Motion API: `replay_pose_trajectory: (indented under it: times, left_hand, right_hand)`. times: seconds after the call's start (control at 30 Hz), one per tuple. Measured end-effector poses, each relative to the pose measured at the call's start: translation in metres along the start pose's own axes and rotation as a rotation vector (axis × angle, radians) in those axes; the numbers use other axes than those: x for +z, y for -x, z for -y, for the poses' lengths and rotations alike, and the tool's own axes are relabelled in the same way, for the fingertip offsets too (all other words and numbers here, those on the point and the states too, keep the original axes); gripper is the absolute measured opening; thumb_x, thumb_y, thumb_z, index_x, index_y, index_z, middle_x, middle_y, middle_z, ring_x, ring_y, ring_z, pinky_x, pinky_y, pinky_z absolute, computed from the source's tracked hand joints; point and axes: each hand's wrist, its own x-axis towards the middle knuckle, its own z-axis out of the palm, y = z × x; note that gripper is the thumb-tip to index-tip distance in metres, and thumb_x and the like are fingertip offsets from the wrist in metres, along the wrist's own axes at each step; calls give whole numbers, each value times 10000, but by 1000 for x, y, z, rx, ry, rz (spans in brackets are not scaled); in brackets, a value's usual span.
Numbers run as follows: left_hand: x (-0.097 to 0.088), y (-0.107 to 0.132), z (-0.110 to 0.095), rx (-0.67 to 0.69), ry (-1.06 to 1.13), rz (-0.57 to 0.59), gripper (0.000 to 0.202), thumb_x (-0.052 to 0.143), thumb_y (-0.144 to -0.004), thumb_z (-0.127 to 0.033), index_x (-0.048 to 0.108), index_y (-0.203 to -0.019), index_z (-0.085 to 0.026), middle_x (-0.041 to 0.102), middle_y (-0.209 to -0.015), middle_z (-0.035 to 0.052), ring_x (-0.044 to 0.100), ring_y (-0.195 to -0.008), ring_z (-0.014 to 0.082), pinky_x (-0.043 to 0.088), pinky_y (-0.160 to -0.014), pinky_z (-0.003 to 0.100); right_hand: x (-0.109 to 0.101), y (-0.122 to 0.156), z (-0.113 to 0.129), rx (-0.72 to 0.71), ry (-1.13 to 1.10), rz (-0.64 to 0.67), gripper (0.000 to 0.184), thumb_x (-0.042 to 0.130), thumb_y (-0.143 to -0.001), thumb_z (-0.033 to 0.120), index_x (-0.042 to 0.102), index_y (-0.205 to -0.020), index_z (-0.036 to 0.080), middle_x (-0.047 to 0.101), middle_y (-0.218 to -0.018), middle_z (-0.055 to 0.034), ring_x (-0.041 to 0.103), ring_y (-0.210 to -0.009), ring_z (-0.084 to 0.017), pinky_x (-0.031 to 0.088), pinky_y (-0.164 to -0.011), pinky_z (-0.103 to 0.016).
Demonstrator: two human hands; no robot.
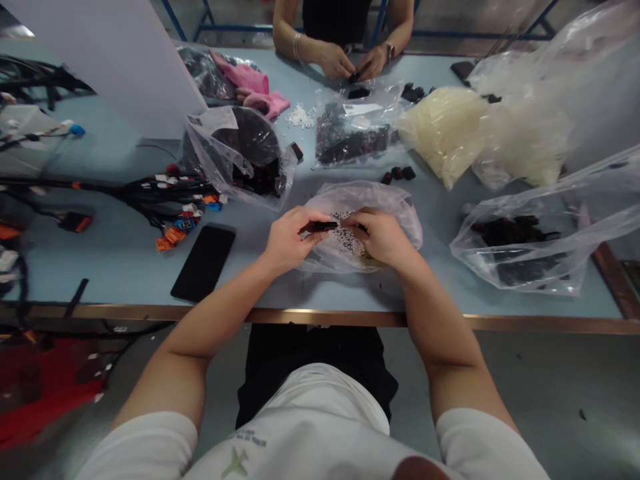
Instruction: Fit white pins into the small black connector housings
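My left hand (291, 239) pinches a small black connector (325, 226) between thumb and fingers. Just right of it, my right hand (383, 235) has its fingertips pressed together close to the connector's end; whatever they hold is too small to make out. Both hands are over a clear plastic bag (400, 200) that lies spread on the table, with many tiny black and white pieces (350, 241) in it. Beyond this bag sit several loose black connectors (397, 173).
A black phone (203, 263) and a wire harness (145, 197) lie to the left. Bags of dark connectors stand at the back left (240, 157) and right (530, 247), near a bag of pale yellow parts (445, 130). Across the table, a co-worker's hands (353, 63) handle a black part.
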Motion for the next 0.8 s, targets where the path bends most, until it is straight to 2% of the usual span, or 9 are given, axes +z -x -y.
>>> replay_pose_trajectory:
  times: [0.27, 0.4, 0.57, 0.7, 0.8]
  left_hand:
    - [0, -1, -1, 15, -17, 4, 177, 789, -955, -341, 798, -1110, -257, 802, -1017, 26, 758, -885, 163, 636, -787, 274]
    - [0, 0, -1, 3, -35, 18, 185, 780, -959, -359, 800, -1110, -255, 797, -1005, 26, 755, -886, 169, 634, -790, 281]
    - [0, 0, -1, -6, -35, 27, 210, 777, -959, -397, 799, -1111, -254, 804, -1010, 30, 755, -886, 171, 632, -795, 282]
    - [-1, 0, -2, -8, -38, 43, 208, 782, -955, -405, 801, -1111, -269, 813, -1014, 29, 760, -892, 179, 638, -795, 290]
    - [-1, 1, -2, -10, -57, 42, 216, 787, -954, -399, 799, -1125, -269, 821, -1023, 28, 766, -892, 180, 640, -804, 292]
  right_hand:
    - [-3, 2, 3, 101, -239, -87, 114, 694, -878, 262, 771, -958, 234, 819, -965, -59, 732, -897, -237, 572, -863, -384]
    - [-5, 3, 6, 112, -311, -88, 99, 689, -884, 293, 749, -919, 223, 789, -872, -41, 702, -811, -209, 542, -792, -359]
    - [-9, 4, 9, 140, -436, -54, 146, 693, -901, 362, 746, -923, 227, 741, -776, -13, 662, -712, -184, 523, -715, -343]
    - [-11, 5, 12, 160, -531, -38, 244, 734, -891, 469, 750, -911, 226, 739, -779, -13, 652, -692, -174, 505, -650, -321]
    - [-10, 6, 15, 150, -519, -65, 323, 736, -906, 545, 755, -920, 223, 740, -781, -18, 651, -691, -173, 502, -632, -313]
